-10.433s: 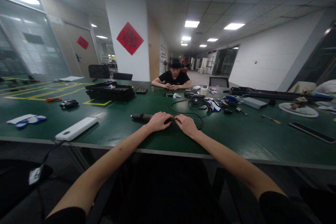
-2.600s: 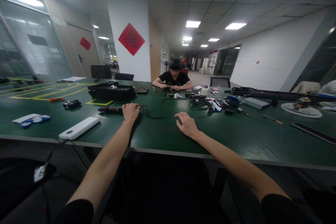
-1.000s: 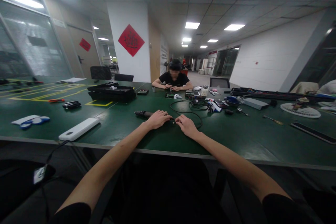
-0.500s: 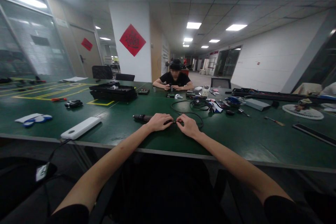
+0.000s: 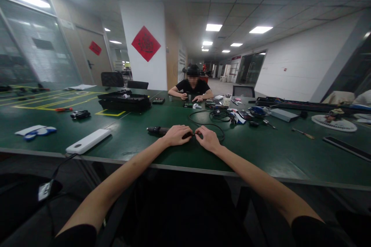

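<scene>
While my left hand [image 5: 177, 135] grips the electric screwdriver [image 5: 158, 130] and my right hand [image 5: 208, 139] seems to pinch the cable [image 5: 223, 134], I'd keep both straight in line.

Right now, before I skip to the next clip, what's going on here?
At the green table, a person's left hand grips a dark tool lying flat. The right hand, close beside it, seems to pinch something thin, perhaps the cable's end; whether it joins the tool is too small to tell. The cable loops behind the right hand. Opposite, a co-worker leans on the table.
</scene>
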`<state>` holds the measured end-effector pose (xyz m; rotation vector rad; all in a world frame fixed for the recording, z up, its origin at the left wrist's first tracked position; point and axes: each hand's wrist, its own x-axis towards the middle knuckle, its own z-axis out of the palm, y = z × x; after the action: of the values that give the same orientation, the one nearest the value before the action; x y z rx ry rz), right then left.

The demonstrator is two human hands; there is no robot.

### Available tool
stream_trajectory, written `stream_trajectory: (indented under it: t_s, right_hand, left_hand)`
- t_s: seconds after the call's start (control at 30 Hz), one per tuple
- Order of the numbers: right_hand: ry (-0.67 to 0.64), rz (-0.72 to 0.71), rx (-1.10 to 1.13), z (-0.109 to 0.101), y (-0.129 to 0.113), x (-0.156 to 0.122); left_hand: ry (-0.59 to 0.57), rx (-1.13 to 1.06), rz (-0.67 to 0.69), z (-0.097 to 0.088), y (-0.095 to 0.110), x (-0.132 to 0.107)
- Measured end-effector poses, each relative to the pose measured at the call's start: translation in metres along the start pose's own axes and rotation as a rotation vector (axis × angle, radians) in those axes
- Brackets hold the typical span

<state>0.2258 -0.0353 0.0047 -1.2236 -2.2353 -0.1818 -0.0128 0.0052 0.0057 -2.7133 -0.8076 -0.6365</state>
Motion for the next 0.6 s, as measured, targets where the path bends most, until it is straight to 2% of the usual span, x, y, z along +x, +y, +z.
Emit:
stream_trajectory:
  t_s: [0.27,0.43,0.6]
  right_hand:
    - [-0.027,-0.012,0.009,-0.0018,0.0001,-0.0003]
    - [-0.034,-0.008,0.013,-0.0003,0.0009,-0.0003]
    - [-0.009,-0.022,0.058,0.0026,0.0023,0.0000]
  left_hand:
    - [0.017,-0.001,-0.052,0.0045,0.0003,0.0018]
    - [0.002,-0.015,-0.009,0.0024,0.0027,0.0032]
    - [0.025,-0.018,-0.068,0.0053,0.0022,0.0039]
